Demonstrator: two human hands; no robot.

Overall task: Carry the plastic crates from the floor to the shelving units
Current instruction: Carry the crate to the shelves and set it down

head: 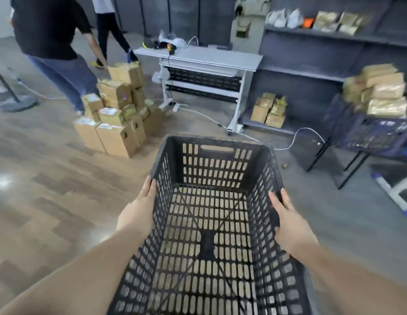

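Observation:
I carry an empty black plastic crate (211, 169) with slotted walls, lifted off the floor in front of me. My left hand (139, 212) holds its left wall at the rim, fingers pointing forward along the outside. My right hand (289, 221) grips the right rim, with the thumb inside and the fingers outside. Dark grey shelving units (311, 71) stand ahead to the right and carry bags and packages. A blue crate (377, 135) piled with golden packages sits on a stand at the right.
A stack of cardboard boxes (116, 110) stands on the floor ahead on the left. Two people (55, 37) walk behind it. A grey folding table (198, 57) stands ahead, with white cables (295, 137) trailing on the floor. A lamp base (16, 103) sits far left.

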